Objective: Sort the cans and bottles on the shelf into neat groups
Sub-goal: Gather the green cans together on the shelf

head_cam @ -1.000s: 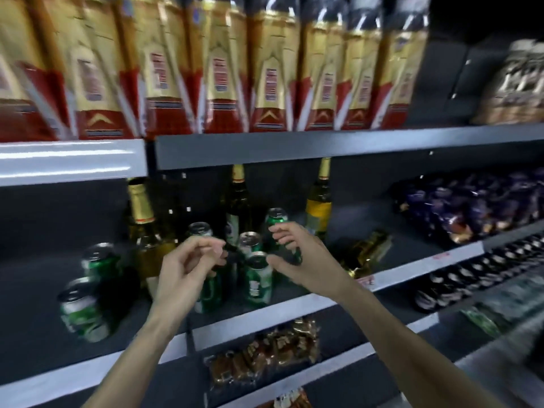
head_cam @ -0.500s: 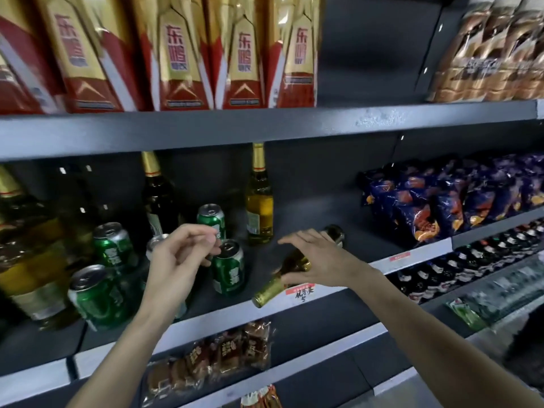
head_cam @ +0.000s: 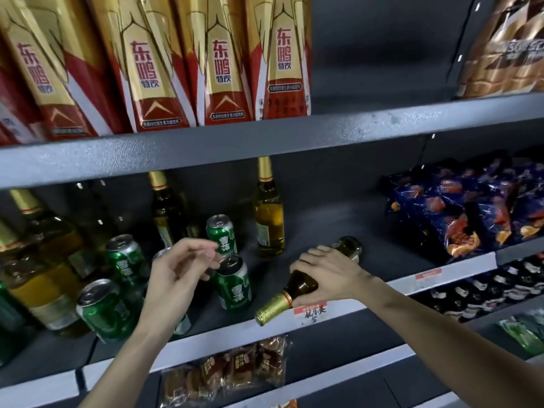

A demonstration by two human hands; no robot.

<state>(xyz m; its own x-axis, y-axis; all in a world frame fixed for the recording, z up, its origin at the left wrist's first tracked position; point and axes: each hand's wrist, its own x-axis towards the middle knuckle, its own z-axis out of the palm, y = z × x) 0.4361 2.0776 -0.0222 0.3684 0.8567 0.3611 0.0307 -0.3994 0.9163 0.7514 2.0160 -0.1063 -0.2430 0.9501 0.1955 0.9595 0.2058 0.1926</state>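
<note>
**Bottle lying on its side, right hand wrapped round it**

Bottle (head_cam: 297, 293) lies tipped over on the dark shelf (head_cam: 323, 219), its gold-foil neck poking past the front edge beside a red price tag (head_cam: 310, 311), its base pointing toward the back. The right hand (head_cam: 329, 275) comes down over its middle, fingers curled round the brown glass.

The left hand (head_cam: 176, 278) hovers in front of the cans, holding nothing, fingers loosely bent with thumb and forefinger near each other but apart. Just beyond its fingertips stands a green can (head_cam: 234, 285), with another (head_cam: 222, 234) behind it. Two more green cans (head_cam: 125, 257) (head_cam: 103, 309) stand farther left, the nearer one tilted.

An upright bottle (head_cam: 268, 213) of pale yellow drink stands behind the fallen one, a darker one (head_cam: 166, 213) to its left, and larger bottles (head_cam: 44, 260) crowd the far left.

Above, red-and-gold cartons (head_cam: 153, 63) fill the upper shelf. Blue snack bags (head_cam: 471, 207) sit to the right, and wrapped pastries (head_cam: 226, 369) lie below.
</note>
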